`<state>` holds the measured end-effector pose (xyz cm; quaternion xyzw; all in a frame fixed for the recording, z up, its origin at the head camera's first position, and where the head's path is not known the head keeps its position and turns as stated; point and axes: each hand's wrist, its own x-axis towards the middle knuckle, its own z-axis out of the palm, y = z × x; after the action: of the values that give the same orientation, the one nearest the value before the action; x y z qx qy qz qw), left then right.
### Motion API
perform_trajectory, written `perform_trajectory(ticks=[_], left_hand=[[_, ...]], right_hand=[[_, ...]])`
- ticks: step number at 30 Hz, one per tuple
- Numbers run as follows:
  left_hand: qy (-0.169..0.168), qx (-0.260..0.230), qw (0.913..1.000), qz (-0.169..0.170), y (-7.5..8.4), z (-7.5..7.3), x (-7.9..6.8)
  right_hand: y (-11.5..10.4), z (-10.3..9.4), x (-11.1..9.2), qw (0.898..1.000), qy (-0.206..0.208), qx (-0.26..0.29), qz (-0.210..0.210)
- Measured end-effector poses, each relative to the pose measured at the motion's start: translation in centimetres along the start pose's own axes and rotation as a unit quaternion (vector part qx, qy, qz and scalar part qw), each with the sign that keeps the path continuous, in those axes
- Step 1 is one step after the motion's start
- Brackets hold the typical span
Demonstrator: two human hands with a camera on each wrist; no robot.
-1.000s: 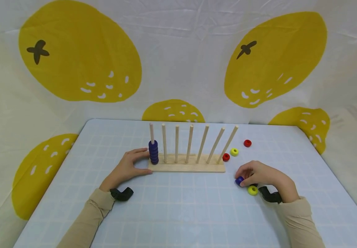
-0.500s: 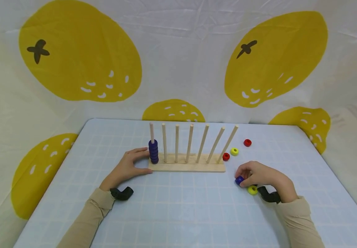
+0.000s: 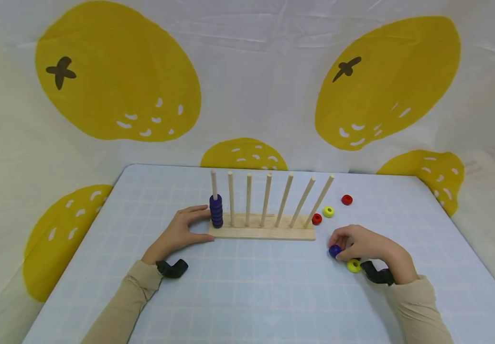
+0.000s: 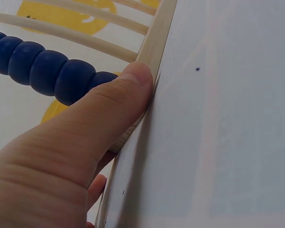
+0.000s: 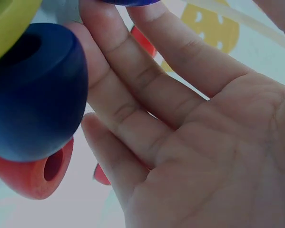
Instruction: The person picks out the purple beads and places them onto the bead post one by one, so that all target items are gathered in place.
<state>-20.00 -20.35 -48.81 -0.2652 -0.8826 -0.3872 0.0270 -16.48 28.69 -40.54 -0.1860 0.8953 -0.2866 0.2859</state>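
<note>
My left hand (image 3: 181, 233) grips the left end of a wooden peg stand (image 3: 264, 233), thumb at the front of its base, as the left wrist view shows. A stack of dark blue beads (image 3: 216, 211) sits on the leftmost peg; the other pegs are bare. Right of the stand, my right hand (image 3: 361, 242) pinches a blue bead (image 3: 335, 251) between thumb and fingertips, low over the table. A yellow bead (image 3: 353, 266) lies by this hand. In the right wrist view, another blue bead (image 5: 37, 104) and a red bead (image 5: 37, 175) show beside the fingers.
Behind the right hand lie a red bead (image 3: 317, 219) near the stand's right end, a yellow bead (image 3: 328, 211) and a farther red bead (image 3: 347, 199). The pale checked table (image 3: 247, 296) meets a fruit-printed cloth (image 3: 256, 95) at its back edge.
The head view has shifted slightly, so everything sits a little farther right in it. Both hands keep their places; the pinched blue bead looks slightly turned.
</note>
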Motion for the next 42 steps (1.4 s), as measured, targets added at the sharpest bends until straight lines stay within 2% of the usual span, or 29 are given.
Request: perform_trajectory(ticks=[5, 9, 16, 23, 32, 42], left_hand=[[0.001, 0.002, 1.0000, -0.004, 0.1, 0.0, 0.0], [0.003, -0.002, 1.0000, 0.006, 0.0, 0.1, 0.1], [0.009, -0.007, 0.9998, 0.014, -0.2, 0.2, 0.2], [0.010, -0.009, 0.9998, 0.014, -0.2, 0.1, 0.2], [0.010, -0.008, 0.9997, 0.020, -0.4, 0.3, 0.2], [0.011, -0.004, 0.9998, 0.017, 0.0, 0.2, 0.1]], right_hand=[[-0.1, 0.0, -0.1, 1.000, 0.014, -0.004, -0.009], [0.1, -0.2, -0.2, 0.999, 0.035, -0.012, -0.031], [0.2, -0.5, -0.5, 0.992, 0.080, -0.020, -0.090], [0.0, -0.5, -0.7, 0.985, 0.128, -0.017, -0.118], [-0.5, -1.0, -1.1, 0.977, 0.176, -0.021, -0.121], [-1.6, -2.1, -2.1, 0.957, 0.231, -0.056, -0.165]])
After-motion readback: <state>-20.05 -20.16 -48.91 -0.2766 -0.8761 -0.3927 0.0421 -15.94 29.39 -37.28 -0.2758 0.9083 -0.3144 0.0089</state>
